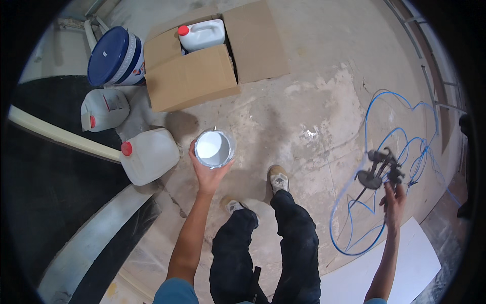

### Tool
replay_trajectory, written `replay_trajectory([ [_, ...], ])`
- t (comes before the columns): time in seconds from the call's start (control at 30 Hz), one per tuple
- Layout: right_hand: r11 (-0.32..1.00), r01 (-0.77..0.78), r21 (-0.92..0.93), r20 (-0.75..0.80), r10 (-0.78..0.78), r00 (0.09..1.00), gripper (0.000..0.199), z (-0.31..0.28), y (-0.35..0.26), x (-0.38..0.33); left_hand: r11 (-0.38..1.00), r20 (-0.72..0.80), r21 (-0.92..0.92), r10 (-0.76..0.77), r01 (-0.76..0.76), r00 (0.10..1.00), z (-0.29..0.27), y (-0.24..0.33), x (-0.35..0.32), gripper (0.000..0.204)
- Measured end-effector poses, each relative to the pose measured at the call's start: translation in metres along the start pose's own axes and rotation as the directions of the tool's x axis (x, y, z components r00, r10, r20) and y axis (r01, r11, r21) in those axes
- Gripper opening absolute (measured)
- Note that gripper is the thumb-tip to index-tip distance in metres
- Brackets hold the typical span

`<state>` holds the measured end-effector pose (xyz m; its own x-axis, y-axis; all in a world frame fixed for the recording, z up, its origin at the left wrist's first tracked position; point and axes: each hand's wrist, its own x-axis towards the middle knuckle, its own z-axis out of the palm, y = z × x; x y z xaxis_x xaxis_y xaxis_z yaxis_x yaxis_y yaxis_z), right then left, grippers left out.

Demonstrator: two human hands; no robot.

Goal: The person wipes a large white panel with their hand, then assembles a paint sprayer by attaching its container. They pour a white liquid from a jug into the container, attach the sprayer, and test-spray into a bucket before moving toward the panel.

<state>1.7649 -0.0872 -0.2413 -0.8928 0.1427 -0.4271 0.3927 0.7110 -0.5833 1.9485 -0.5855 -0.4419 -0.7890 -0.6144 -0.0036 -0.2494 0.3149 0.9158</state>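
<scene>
My left hand (208,176) is wrapped round a metal paint cup (226,150), held upright over the floor with its open top facing up. White paint (207,147) shows inside. Off to the right, my right hand (394,202) grips a dark paint spray gun (380,169), apart from the cup. A round lid (369,179) is attached to the gun. A blue air hose (331,223) loops below the gun and across the floor.
Left of the cup stand white jerrycans (149,158) with red caps. Behind are a blue-lidded bucket (109,55) and an open cardboard box (195,78) holding a white jug (207,35). Hose coils (400,129) lie far right; a white board (395,258) lies near right.
</scene>
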Motion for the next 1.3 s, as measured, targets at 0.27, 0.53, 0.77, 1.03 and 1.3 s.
replay_trajectory([
  [0.27,0.93,-0.345,-0.128,0.059,0.354,0.933,0.035,-0.015,0.125,-0.074,0.994,0.017,-0.081,-0.072,0.073,0.997,0.104,-0.052,0.015,0.118],
  [0.53,0.828,-0.56,-0.042,0.016,0.561,0.828,0.04,0.013,0.22,-0.113,0.999,0.03,0.012,-0.048,0.048,0.998,0.199,-0.181,0.04,0.113],
  [0.77,0.779,-0.619,0.104,-0.022,0.624,0.781,0.054,0.032,0.219,-0.124,0.969,-0.005,0.229,-0.092,0.091,0.996,0.206,-0.221,0.042,0.118],
  [1.03,0.765,-0.467,0.444,-0.117,0.566,0.816,0.019,0.005,0.104,-0.117,0.863,0.165,0.479,-0.266,0.159,0.95,0.14,-0.228,0.002,0.109],
  [1.3,0.624,0.02,0.781,-0.147,0.152,0.978,0.029,-0.123,-0.051,-0.147,0.574,0.436,0.746,-0.804,0.338,0.404,-0.068,-0.077,-0.158,0.055],
])
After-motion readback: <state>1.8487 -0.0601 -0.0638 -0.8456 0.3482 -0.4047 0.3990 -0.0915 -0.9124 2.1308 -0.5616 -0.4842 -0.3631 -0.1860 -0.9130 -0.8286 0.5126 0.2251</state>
